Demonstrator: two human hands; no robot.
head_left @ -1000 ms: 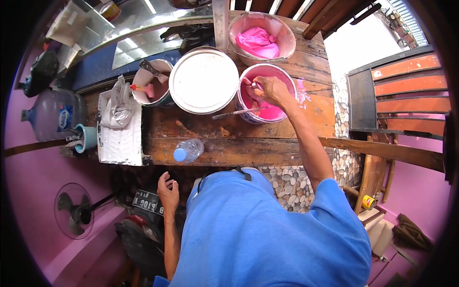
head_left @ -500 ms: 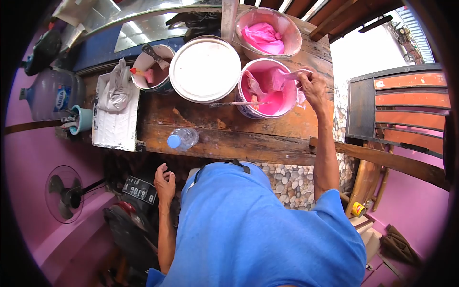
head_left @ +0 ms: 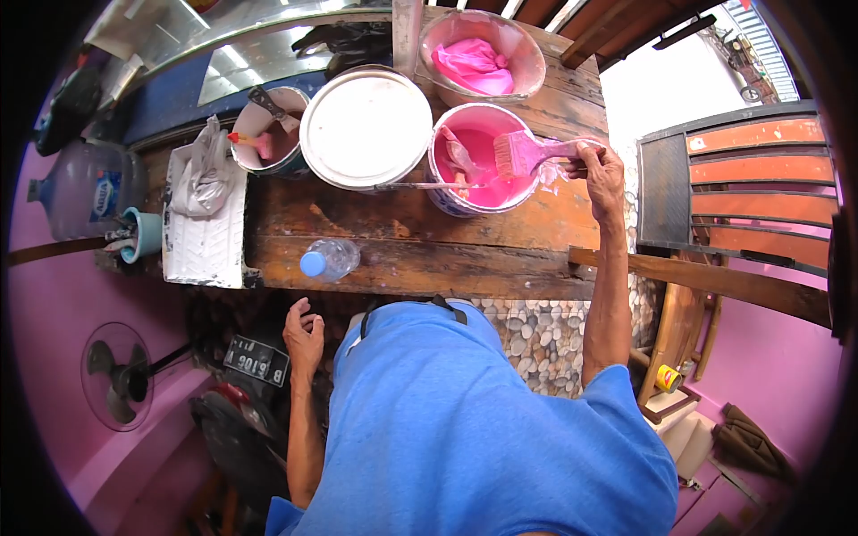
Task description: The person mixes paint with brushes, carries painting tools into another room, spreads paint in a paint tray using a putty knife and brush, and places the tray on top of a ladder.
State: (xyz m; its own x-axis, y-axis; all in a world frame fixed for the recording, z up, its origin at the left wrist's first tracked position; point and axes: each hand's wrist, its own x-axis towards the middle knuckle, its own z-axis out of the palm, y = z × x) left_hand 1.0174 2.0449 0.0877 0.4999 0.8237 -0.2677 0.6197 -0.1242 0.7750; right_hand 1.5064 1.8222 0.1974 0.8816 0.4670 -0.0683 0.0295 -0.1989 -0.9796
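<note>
In my right hand [head_left: 601, 179] is the handle of a wide paintbrush [head_left: 536, 154], fingers closed around it. Its pink-coated bristles lie over the mouth of a bucket of pink paint [head_left: 440, 183]. Inside that bucket, another pink-smeared tool [head_left: 458, 154] leans against the left wall. A thin stick [head_left: 407, 186] reaches over the bucket's left rim. My left hand [head_left: 305, 332] hangs below the table's front edge, fingers loosely curled and apart, holding nothing. Nearest to it on the table is a plastic bottle [head_left: 338, 259] with a blue cap.
A white-lidded bucket [head_left: 365, 128] stands left of the paint. Behind it is a tub [head_left: 532, 85] holding a pink bag. Farther left are a bucket with tools [head_left: 290, 161] and a white paint tray [head_left: 204, 241]. A wooden bench [head_left: 751, 183] stands right, a motorcycle [head_left: 241, 406] below left.
My right hand has drawn the paintbrush up and to the right, so its bristles now show above the paint. My left hand stays nearly still; the view has shifted slightly.
</note>
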